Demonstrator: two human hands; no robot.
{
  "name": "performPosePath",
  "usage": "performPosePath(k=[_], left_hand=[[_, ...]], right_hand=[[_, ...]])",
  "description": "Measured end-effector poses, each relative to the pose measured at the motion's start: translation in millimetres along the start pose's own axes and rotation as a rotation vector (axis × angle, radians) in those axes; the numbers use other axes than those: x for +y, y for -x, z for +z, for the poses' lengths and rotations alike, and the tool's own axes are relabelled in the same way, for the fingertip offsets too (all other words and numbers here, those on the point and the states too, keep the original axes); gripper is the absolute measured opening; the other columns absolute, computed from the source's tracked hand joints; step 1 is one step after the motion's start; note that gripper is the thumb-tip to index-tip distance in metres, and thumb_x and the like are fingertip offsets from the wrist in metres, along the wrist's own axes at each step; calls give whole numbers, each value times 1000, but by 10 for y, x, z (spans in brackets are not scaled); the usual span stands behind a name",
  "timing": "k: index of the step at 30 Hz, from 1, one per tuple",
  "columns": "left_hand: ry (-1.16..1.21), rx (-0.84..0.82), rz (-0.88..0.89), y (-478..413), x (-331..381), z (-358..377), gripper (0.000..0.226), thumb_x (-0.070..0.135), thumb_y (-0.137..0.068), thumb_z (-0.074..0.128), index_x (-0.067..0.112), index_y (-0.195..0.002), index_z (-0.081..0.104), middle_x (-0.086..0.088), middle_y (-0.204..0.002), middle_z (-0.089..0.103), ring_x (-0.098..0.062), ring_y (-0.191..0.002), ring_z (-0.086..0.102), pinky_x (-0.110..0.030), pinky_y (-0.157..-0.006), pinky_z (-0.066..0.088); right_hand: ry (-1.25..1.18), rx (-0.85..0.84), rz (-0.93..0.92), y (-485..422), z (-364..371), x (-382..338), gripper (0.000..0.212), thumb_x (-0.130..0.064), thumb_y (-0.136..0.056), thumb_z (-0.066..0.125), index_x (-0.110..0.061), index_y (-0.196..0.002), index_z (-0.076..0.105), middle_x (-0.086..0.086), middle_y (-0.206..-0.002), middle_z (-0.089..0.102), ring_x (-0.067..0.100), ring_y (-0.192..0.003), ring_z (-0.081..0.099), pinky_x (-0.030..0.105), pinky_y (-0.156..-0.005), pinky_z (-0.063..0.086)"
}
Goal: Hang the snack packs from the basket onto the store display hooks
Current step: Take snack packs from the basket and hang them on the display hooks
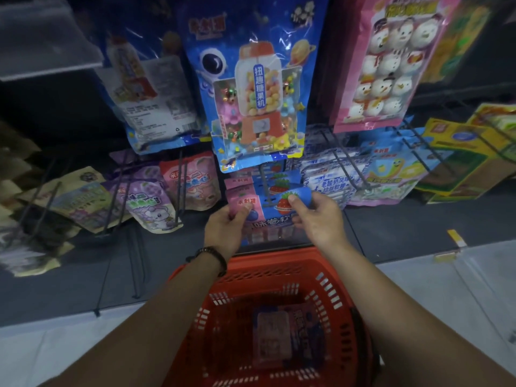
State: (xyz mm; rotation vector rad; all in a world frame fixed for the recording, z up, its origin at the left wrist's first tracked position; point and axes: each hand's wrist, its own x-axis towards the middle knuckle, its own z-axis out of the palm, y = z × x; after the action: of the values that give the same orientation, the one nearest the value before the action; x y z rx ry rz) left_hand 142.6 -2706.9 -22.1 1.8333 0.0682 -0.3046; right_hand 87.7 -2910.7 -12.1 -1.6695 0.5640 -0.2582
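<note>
A pink and blue snack pack (268, 216) with a strawberry picture is held at its top corners by both hands, right at the tip of a dark display hook (265, 188). My left hand (226, 227) pinches the pink left corner. My right hand (318, 219) pinches the blue right corner. More packs of the same kind hang behind on that hook. Below my forearms stands the red basket (332, 291) with one more snack pack (282, 333) lying flat on its bottom.
A big blue candy-machine bag (257, 88) and a pink snowman bag (391, 62) hang above. Purple and pink pouches (156, 202) hang on hooks to the left, white and blue packs (332, 180) and yellow-green boxes (469, 157) to the right. Hook tips stick out towards me.
</note>
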Motion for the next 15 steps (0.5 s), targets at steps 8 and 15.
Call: performPosePath(k=[8, 15], left_hand=[[7, 23, -45, -35, -47, -8, 28, 47, -99, 73, 27, -85, 85, 4, -93, 84, -33, -89, 80, -54, -84, 65], [-41, 57, -107, -127, 119, 13, 31, 52, -99, 71, 28, -83, 83, 1, -92, 83, -28, -84, 77, -37, -67, 61]], right_hand=[[65, -41, 59, -38, -4, 79, 25, -46, -89, 78, -22, -91, 77, 12, -79, 79, 45, -74, 75, 65, -65, 62], [120, -6, 58, -3, 17, 2, 34, -47, -89, 80, -29, -114, 66, -13, -93, 73, 15, -92, 74, 38, -85, 61]])
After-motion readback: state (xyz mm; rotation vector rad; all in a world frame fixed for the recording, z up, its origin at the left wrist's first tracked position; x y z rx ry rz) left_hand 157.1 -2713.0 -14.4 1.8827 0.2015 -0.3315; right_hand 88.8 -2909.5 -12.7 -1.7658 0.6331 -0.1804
